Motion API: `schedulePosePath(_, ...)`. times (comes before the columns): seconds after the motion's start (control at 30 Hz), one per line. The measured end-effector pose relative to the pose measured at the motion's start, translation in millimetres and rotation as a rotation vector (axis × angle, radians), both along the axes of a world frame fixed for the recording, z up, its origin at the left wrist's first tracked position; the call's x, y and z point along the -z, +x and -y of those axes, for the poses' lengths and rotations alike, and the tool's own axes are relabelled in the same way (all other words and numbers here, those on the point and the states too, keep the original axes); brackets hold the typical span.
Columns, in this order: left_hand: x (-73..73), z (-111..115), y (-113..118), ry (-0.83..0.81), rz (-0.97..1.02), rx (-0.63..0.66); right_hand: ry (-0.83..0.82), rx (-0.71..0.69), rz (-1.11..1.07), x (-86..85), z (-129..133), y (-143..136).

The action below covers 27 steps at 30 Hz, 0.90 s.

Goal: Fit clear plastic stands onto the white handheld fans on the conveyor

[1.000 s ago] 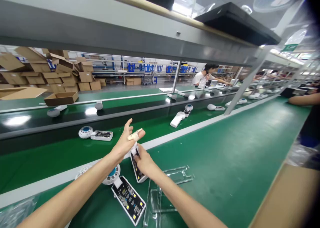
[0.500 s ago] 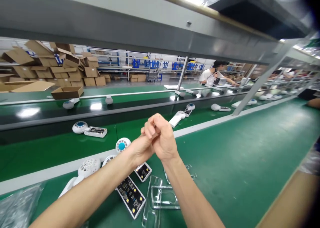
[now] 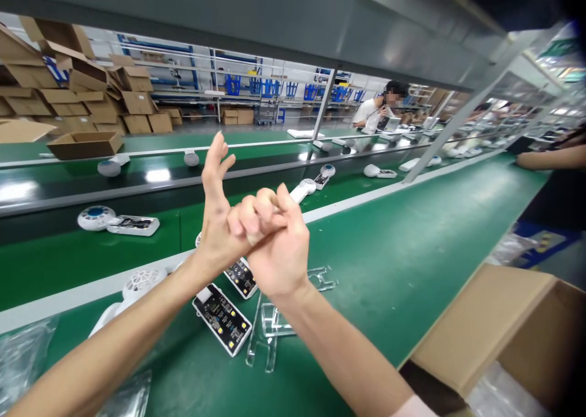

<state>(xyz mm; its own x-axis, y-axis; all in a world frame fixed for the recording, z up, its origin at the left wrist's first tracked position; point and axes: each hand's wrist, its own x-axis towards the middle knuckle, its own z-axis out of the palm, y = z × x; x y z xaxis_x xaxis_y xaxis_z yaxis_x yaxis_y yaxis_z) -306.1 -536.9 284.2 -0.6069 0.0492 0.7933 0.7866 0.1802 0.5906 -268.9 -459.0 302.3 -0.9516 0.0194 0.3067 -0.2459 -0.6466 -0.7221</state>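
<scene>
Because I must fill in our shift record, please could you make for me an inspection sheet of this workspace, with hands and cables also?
Surface: green bench top, with a white strip along its far edge.
Job's things: near circuit board in a white housing; second circuit board, partly hidden by the hands; clear plastic pieces beside them.
Clutter: crumpled clear plastic at lower left.
Hands: left hand has fingers raised; right hand curls around part of it. No part seen in either.
Cables: nothing seen on the bench.
Surroundings: open cardboard box at right; stacked boxes at far left; co-worker beyond the line.
</scene>
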Motion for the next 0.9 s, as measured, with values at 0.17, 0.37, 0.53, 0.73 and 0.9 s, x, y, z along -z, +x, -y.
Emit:
schedulePosePath(0.17,17.6,50,-46,-0.573,0.618,-0.137,0.891,0.279,0.059,28.4,-84,17)
schedulePosePath(0.37,63.6,95,-87,-0.829,1.325,0.179,2.002,0.103,0.384,99.4,-143,54)
schedulePosePath(0.53,75.8,57,-86,-0.407,1.558,0.369,2.224,0.101,0.330,106.5,-117,28)
schedulePosePath(0.73,77.6,26,-73,-0.062,1.470,0.374,2.183,0.254,0.364,114.9,-86,-4)
schedulePosePath(0.9,64.1,24,-60,0.126,1.277,0.392,2.119,0.295,0.395,115.3,-98,-4)
